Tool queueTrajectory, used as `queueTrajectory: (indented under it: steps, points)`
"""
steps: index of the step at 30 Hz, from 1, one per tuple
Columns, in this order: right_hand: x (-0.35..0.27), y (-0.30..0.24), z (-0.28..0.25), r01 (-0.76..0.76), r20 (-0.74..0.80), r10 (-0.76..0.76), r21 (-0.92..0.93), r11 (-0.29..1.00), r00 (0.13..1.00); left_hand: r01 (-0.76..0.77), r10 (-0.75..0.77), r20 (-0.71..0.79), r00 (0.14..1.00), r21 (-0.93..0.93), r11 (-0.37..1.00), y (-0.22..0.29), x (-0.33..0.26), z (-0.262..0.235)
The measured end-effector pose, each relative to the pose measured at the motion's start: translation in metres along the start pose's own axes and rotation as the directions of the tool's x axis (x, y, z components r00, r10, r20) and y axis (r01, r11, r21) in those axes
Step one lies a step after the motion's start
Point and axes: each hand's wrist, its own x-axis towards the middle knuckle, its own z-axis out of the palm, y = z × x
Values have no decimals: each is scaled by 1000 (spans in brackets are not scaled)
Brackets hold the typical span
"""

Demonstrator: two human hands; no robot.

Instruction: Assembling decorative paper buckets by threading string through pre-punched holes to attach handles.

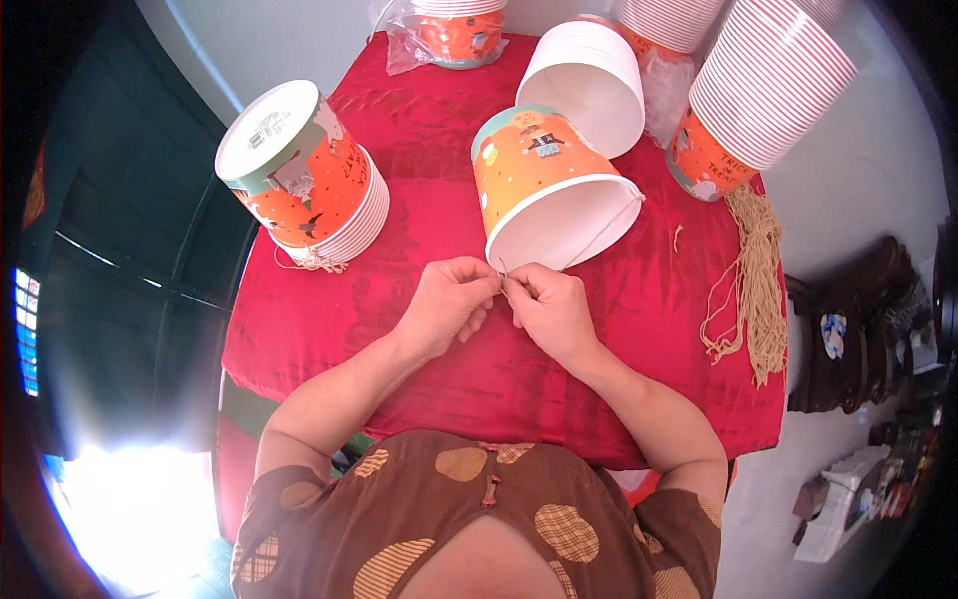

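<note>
We pinch a thin string [574, 250] at the rim of the tipped bucket [544, 185] with our left hand [454, 299] and right hand [549, 304], both closed tight. 1 stack [304, 170] looks strung; the string bundle [753, 280] remains.

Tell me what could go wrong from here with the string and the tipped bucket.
The string is pinched between the left hand and right hand right at the rim of the orange paper bucket; a hard pull might tear the rim. The bucket lies on its side, so it could roll into the white bucket.
</note>
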Motion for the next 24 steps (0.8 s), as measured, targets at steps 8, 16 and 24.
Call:
queueTrajectory:
  steps: [8,16,24]
  points:
    - [3,3,3,108,-97,-102,52,993,990,-13,13,23,1000,-29,1000,1,6,-8]
    - [-5,-8,-3,179,-93,-177,14,984,980,19,-18,60,998,-10,1000,-2,4,-13]
    - [-6,-5,-2,369,22,-369,4,930,929,17,-17,48,999,8,1000,3,0,-7]
